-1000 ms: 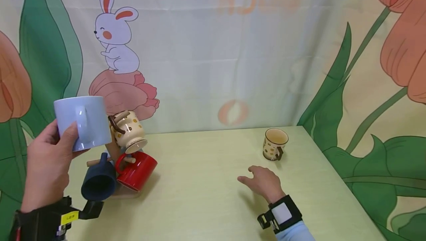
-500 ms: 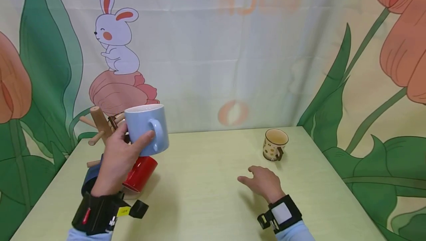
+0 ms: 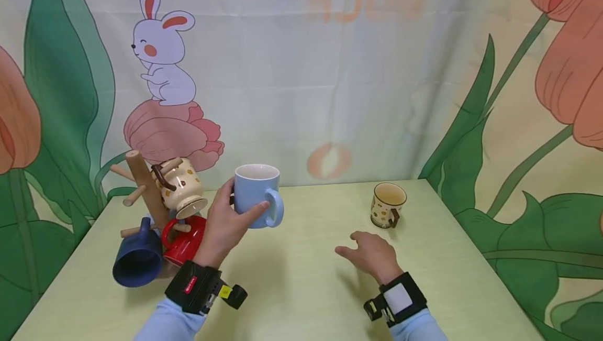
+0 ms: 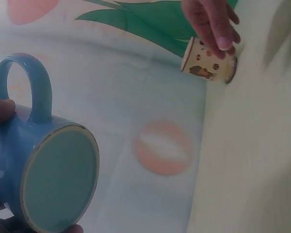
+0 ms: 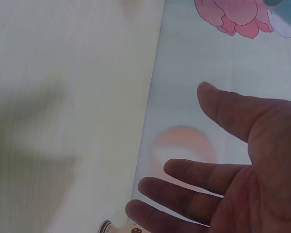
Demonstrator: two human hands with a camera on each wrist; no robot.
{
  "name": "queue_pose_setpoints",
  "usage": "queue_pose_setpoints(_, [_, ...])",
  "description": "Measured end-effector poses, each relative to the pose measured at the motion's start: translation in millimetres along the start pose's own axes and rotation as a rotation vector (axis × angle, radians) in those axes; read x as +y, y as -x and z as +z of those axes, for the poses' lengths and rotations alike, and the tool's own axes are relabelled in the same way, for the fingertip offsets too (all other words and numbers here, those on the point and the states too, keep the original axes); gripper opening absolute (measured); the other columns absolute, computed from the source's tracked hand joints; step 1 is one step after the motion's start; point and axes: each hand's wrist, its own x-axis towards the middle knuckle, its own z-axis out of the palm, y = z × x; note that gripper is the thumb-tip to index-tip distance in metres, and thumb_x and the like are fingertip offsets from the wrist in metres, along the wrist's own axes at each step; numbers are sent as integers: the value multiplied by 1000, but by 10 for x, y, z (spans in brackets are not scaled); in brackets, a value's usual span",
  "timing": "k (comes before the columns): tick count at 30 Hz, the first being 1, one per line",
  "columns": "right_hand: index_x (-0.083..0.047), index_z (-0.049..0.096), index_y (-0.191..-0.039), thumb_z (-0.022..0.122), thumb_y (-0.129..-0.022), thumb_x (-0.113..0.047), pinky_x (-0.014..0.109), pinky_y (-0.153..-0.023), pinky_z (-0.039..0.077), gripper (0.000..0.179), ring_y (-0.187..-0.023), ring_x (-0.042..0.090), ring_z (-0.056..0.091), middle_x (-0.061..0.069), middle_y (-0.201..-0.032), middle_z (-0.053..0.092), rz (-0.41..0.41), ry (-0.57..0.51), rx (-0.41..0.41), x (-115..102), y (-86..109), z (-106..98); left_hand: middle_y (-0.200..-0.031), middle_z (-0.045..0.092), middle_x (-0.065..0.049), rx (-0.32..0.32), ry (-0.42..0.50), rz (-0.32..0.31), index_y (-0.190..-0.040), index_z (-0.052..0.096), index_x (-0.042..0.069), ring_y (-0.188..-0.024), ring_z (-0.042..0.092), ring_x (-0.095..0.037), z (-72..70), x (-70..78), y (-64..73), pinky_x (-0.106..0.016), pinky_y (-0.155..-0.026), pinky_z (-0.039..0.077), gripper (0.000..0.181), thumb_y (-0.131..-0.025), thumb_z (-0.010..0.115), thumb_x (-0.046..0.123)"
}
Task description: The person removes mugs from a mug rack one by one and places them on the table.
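while the left hand [image 3: 227, 227] pinches the blue mug [image 3: 254, 194], whose base [image 4: 60, 177] only left wrist shows, the right hand [image 3: 372, 257] spreads fingers [image 5: 184, 198].

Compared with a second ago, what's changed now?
The left hand carried the light-blue mug rightward and slightly lower in the head view, uncovering the top of the mug rack, still gripping it by the body. Unchanged: right hand, upright spotted mug, and the rack's dark-blue mug, red mug, tilted spotted mug.
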Motion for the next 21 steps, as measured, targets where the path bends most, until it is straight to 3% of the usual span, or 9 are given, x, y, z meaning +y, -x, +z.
queue_pose_setpoints(21, [-5,64,-123,58,-89,-47,50,-81,53,54,-100,29,64,14,-117,69,-123,-58,42,-331,-14,-208,-141,43,-19,53,-82,-10,-145,26,7,-123,43,-39,594,-488,5,-67,-98,38,90,-76,79,29])
